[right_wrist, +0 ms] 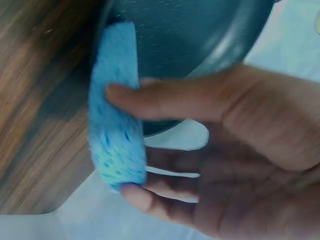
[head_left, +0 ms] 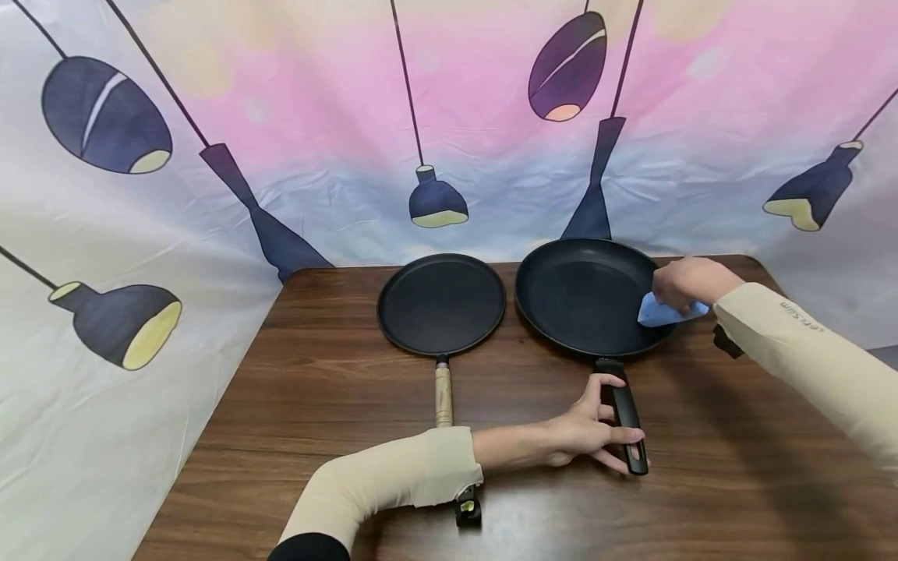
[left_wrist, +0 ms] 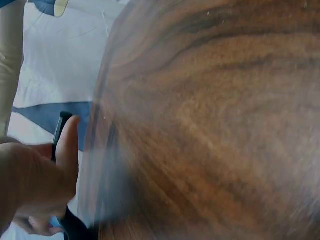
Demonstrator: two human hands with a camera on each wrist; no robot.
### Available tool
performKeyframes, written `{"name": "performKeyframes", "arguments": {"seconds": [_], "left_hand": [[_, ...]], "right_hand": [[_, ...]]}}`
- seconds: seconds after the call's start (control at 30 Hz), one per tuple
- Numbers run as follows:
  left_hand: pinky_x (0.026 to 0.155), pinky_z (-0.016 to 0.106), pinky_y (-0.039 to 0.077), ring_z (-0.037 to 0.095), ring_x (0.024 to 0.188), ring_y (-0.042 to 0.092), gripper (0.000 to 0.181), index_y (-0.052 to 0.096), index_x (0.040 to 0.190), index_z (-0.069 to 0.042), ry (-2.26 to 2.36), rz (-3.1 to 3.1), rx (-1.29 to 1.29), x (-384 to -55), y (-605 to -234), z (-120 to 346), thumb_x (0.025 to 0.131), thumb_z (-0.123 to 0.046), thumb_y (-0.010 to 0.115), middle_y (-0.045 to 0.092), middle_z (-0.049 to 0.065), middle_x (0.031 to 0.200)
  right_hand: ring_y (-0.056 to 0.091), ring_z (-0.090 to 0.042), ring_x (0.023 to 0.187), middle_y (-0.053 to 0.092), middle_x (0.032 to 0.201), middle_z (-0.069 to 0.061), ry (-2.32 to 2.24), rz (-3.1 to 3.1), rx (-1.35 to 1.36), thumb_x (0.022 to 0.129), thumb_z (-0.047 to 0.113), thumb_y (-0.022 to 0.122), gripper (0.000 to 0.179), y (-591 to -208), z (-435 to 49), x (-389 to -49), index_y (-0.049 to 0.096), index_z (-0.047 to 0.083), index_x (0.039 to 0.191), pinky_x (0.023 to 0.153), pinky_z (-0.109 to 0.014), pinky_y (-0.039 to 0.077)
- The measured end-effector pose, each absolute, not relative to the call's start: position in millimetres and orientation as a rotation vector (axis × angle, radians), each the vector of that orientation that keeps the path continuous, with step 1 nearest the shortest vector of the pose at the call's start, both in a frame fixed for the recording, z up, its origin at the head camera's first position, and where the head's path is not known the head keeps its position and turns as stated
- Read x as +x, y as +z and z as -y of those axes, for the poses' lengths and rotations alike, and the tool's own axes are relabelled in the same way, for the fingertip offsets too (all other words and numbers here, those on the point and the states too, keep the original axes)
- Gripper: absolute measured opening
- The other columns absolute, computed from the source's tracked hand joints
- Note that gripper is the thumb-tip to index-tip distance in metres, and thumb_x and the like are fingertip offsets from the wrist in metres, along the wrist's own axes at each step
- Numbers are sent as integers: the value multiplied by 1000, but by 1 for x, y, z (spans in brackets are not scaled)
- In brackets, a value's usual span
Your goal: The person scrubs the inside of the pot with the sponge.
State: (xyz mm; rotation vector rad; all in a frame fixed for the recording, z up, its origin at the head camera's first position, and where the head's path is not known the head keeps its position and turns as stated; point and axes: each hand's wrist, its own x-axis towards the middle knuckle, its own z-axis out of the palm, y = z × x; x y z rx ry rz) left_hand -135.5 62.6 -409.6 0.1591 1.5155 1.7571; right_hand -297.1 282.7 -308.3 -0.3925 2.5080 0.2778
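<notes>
A deep black frying pan (head_left: 578, 292) lies on the right side of the table, its black handle (head_left: 624, 409) pointing toward me. My left hand (head_left: 582, 430) grips that handle between thumb and fingers; the left wrist view shows the thumb along the handle (left_wrist: 75, 227). At the pan's right inner side, my right hand (head_left: 686, 280) holds a blue sponge (head_left: 662, 312) against the wall near the rim. Up close in the right wrist view, the thumb presses one face of the porous sponge (right_wrist: 117, 130) while fingers curl behind it.
Left of the frying pan sits a flat black griddle pan (head_left: 442, 304) with a wooden handle (head_left: 443, 393), partly behind my left forearm. Both pans rest near the back edge of the brown wooden table (head_left: 316, 374). A fabric backdrop (head_left: 316, 140) printed with lamps hangs behind.
</notes>
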Motion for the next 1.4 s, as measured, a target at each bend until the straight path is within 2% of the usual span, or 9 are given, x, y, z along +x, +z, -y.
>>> {"name": "performKeyframes", "arguments": {"seconds": [0.1,0.2,0.43,0.53,0.63,0.83,0.93,1.2,1.4], "left_hand": [[68,46,66,47,90,74,69,39,133,-34,1835,-1565,115,-133,-410,-59,90,8,72,65,11,92],[65,45,66,46,89,75,72,40,137,-35,1862,-1587,102,-131,-411,-55,89,8,73,67,12,90],[78,51,64,47,103,72,79,32,156,-38,1780,-1488,172,-139,-414,-50,97,2,66,75,16,106],[83,53,63,49,110,69,83,26,160,-39,1755,-1449,188,-142,-415,-49,99,1,64,74,21,116],[85,54,62,50,112,67,83,26,161,-39,1751,-1423,188,-144,-416,-49,99,2,62,73,24,118],[89,59,58,54,116,62,82,28,160,-40,1734,-1370,177,-147,-415,-46,99,5,60,71,28,118],[89,59,58,55,117,61,82,29,159,-40,1725,-1362,170,-147,-415,-44,99,6,60,70,30,119],[89,57,59,50,114,66,82,33,157,-43,1687,-1357,156,-148,-412,-48,98,7,61,74,23,109],[95,60,56,50,118,64,83,30,157,-46,1644,-1339,160,-150,-412,-54,99,6,59,72,27,118]], "right_hand": [[55,-26,94,64,124,-20,199,-2385,-377,85,0,73,40,-302,-276,-298,67,1,125,74,-36,53],[55,-26,95,60,128,-18,92,-2284,-370,88,9,75,45,-299,-270,-299,65,4,132,73,-35,55],[55,-19,91,51,132,-18,-130,-2058,-413,95,17,71,44,-298,-257,-303,58,5,136,76,-34,58],[51,-15,82,51,123,-13,-231,-1984,-472,97,19,69,41,-306,-251,-307,57,9,135,73,-30,56],[53,-14,85,54,120,-11,-302,-1963,-585,98,18,69,39,-316,-245,-312,56,10,134,73,-31,56],[62,-38,105,62,126,-22,-435,-2178,-879,96,12,72,37,-346,-223,-316,62,6,131,92,-50,57],[54,-45,126,59,135,-22,-446,-2389,-1006,92,7,75,35,-365,-209,-319,65,6,126,105,-58,50],[62,-35,103,60,120,-18,-146,-2836,-1021,88,6,80,40,-391,-190,-343,67,16,124,79,-48,57],[53,-42,110,55,125,-23,57,-2987,-912,92,8,75,40,-390,-199,-362,66,19,129,82,-54,55]]}}
